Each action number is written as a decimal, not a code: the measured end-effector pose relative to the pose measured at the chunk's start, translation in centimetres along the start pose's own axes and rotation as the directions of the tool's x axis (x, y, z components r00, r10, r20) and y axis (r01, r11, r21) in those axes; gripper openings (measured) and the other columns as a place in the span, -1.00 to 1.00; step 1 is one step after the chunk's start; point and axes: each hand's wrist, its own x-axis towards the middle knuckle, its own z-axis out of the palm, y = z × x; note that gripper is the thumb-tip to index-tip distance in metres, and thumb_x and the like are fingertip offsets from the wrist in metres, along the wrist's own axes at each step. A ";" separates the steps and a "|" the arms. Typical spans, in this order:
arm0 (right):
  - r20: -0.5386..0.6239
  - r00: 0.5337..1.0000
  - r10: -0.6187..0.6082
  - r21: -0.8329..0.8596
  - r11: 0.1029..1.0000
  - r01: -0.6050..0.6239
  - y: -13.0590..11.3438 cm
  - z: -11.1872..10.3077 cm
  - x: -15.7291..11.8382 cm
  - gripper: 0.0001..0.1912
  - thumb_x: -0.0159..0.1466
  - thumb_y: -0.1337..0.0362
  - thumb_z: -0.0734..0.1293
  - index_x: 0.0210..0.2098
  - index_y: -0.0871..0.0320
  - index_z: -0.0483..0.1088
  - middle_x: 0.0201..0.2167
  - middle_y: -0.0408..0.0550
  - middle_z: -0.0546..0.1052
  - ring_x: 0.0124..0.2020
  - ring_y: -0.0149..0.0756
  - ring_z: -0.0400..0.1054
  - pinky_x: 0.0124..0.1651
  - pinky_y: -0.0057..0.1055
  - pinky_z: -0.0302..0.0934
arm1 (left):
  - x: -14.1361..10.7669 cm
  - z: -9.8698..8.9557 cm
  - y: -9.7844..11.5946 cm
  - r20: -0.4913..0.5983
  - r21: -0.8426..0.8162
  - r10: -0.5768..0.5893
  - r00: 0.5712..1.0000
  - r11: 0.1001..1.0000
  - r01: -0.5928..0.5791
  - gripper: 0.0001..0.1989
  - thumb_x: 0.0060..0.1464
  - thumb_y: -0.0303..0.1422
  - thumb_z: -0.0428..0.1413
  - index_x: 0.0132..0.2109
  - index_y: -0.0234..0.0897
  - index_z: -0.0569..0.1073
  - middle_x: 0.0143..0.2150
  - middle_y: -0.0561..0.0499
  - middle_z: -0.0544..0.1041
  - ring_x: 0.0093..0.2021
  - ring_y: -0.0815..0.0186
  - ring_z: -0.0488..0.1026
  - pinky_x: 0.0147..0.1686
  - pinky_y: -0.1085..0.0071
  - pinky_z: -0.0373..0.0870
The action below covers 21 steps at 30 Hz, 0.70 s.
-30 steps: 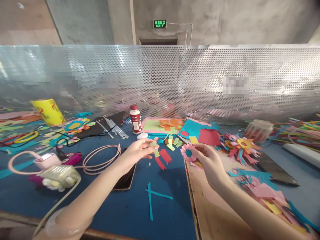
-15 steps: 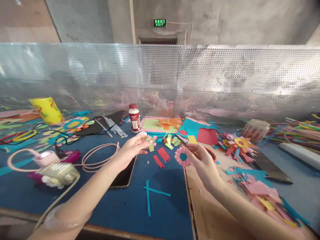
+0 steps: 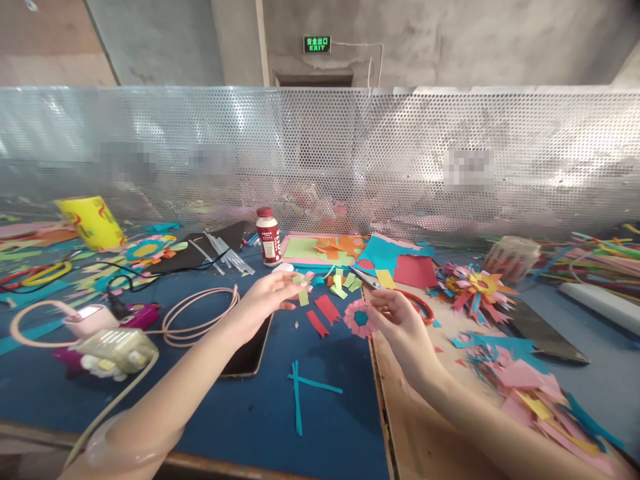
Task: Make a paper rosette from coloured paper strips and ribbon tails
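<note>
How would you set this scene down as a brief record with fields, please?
Left hand: the left hand pinches a light green paper piece
Right hand: the right hand holds a pink paper flower with a blue centre
Between and below: two red paper strips and two crossed blue strips
Beside right hand: scissors, partly hidden by it
Under left forearm: dark phone, partly covered
Farther back: upright red-capped bottle
</note>
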 end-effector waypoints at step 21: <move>0.443 0.860 -0.253 -0.423 0.787 0.449 -0.8 0.2 -1.5 -0.79 0.17 0.35 0.25 -0.21 0.11 0.45 -0.15 0.05 0.47 -0.07 -0.05 0.22 0.03 0.01 0.05 | 0.6 -0.6 -0.9 0.083 0.057 0.000 0.997 0.998 -0.005 -0.60 -0.06 -0.23 0.21 -0.08 -0.30 0.38 -0.03 -0.16 0.48 -0.08 0.17 0.44 -0.33 0.41 0.38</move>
